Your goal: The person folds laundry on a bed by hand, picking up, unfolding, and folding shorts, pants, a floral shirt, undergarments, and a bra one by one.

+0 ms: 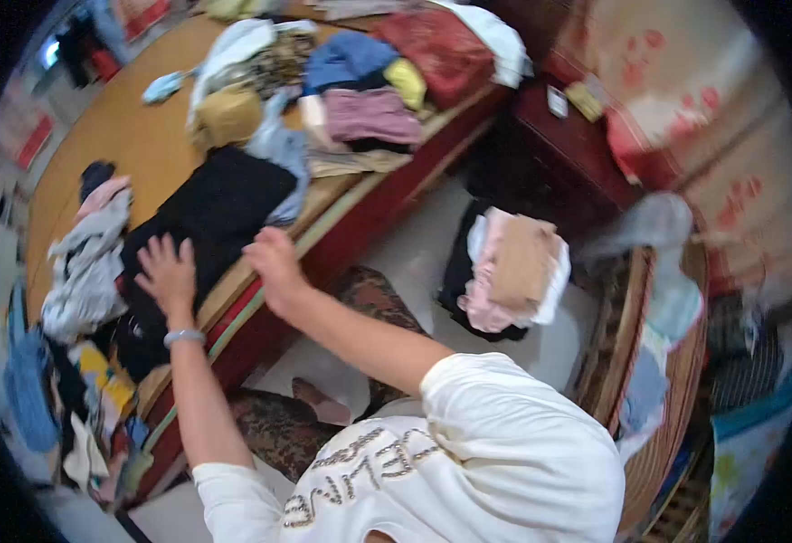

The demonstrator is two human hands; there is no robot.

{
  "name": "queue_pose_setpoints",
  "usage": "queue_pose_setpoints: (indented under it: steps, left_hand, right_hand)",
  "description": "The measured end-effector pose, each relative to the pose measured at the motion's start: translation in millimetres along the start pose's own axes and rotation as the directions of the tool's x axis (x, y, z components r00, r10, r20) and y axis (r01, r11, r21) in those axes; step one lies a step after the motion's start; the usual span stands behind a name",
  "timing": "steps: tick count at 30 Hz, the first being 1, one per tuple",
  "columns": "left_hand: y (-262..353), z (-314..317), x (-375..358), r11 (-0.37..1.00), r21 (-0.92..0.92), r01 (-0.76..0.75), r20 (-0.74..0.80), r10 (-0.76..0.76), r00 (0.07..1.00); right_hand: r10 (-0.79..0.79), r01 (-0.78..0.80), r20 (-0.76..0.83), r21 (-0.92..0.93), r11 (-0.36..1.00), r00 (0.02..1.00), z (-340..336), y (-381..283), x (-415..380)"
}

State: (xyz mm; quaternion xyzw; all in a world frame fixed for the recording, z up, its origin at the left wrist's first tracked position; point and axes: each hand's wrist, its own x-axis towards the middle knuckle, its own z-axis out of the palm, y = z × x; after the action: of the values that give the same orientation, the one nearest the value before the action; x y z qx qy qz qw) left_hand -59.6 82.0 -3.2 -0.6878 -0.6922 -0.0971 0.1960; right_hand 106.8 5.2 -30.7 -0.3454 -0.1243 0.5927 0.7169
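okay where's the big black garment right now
In the head view, the black garment lies left of centre along the near edge of the tan platform, under the left hand, between the crumpled grey garment and the light blue cloth.

Dark red cabinet [581, 154] beside pale, red-flowered fabric [676, 54]

Studded lettering [382, 463] — too distorted to read surely — crosses the white shirt [522, 425].

Head View Looking Steeply Down

The view is facing forward and down from above the white shirt [513, 443], which is looming near at the bottom. Its round, dark-cornered field is reaching past the left hand [169, 274] and right hand [278, 270] across the wooden platform [97, 136].
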Motion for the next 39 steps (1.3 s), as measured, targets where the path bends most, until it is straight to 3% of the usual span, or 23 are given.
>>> queue_pose_setpoints:
  steps: [3, 5, 9, 10, 13, 14, 17, 20, 26, 28, 31, 32, 33, 36, 38, 39]
  left_hand:
    - [-1, 2, 3, 1.0, 0.005, 0.025, 0.094, -0.025, 0.995]
    - [-2, 1, 3, 0.999, -0.026, 0.019, 0.104, -0.017, 0.994]
    - [-6, 8, 3, 0.999, -0.047, -0.004, 0.084, 0.008, 0.996]
    - [-6, 9, 3, 0.999, -0.046, -0.008, 0.083, 0.012, 0.997]
    - [-7, 13, 4, 0.999, -0.039, -0.002, 0.083, 0.006, 0.997]
    - [-8, 14, 4, 0.999, -0.046, -0.006, 0.08, 0.01, 0.997]
    - [-9, 17, 4, 0.998, -0.06, -0.013, 0.07, 0.017, 0.997]
    - [-11, 20, 5, 0.998, -0.055, -0.023, 0.062, 0.027, 0.998]
    - [-15, 24, 3, 0.993, -0.094, -0.075, 0.056, 0.081, 0.995]
    - [-13, 21, -2, 0.99, -0.133, -0.056, 0.082, 0.067, 0.994]
    - [-12, 9, -23, 0.72, -0.692, -0.048, 0.08, 0.142, 0.987]
    - [18, -38, -47, 0.464, -0.881, 0.087, 0.137, 0.074, 0.988]
    - [27, -47, -64, 0.287, -0.946, 0.151, 0.177, 0.066, 0.982]
    - [37, -50, -94, -0.273, -0.889, 0.368, 0.35, 0.113, 0.93]
    - [43, -47, -100, -0.573, -0.631, 0.523, 0.495, 0.221, 0.84]
    - [44, -50, -98, -0.686, -0.461, 0.562, 0.421, 0.388, 0.82]
  right_hand:
    - [0.05, -0.052, 0.044, 0.039, 0.998, 0.998, 4, 4, 5]
    - [-0.036, 0.036, -0.028, -0.009, 0.999, 0.999, 16, 11, 14]
    - [-0.109, 0.073, -0.156, -0.222, 0.972, 0.982, 26, -4, 8]
    - [-0.092, 0.08, -0.142, -0.089, 0.993, 0.986, 26, -1, 13]
    - [0.129, -0.142, 0.107, 0.123, 0.982, 0.986, 15, -7, 20]
    - [0.066, -0.089, 0.156, 0.143, 0.986, 0.986, 18, -1, 25]
    - [0.053, -0.025, -0.293, 0.097, 0.995, 0.955, 42, 20, 39]
    - [0.158, -0.185, 0.101, 0.371, 0.91, 0.982, 34, -19, 19]
    - [0.075, -0.226, 0.303, 0.5, 0.836, 0.95, 32, 2, 45]
    - [0.101, -0.312, 0.379, 0.55, 0.775, 0.92, 36, -3, 50]
    - [0.166, -0.398, 0.415, 0.572, 0.717, 0.895, 45, -8, 60]
    - [0.192, -0.419, 0.414, 0.574, 0.704, 0.89, 50, -8, 64]
    - [0.193, -0.414, 0.414, 0.552, 0.724, 0.89, 53, -2, 72]
    - [0.154, -0.336, 0.381, 0.475, 0.814, 0.912, 70, 26, 96]
    - [0.178, -0.383, 0.443, 0.433, 0.816, 0.879, 87, 19, 80]
    - [0.208, -0.392, 0.439, 0.385, 0.835, 0.874, 97, 16, 71]
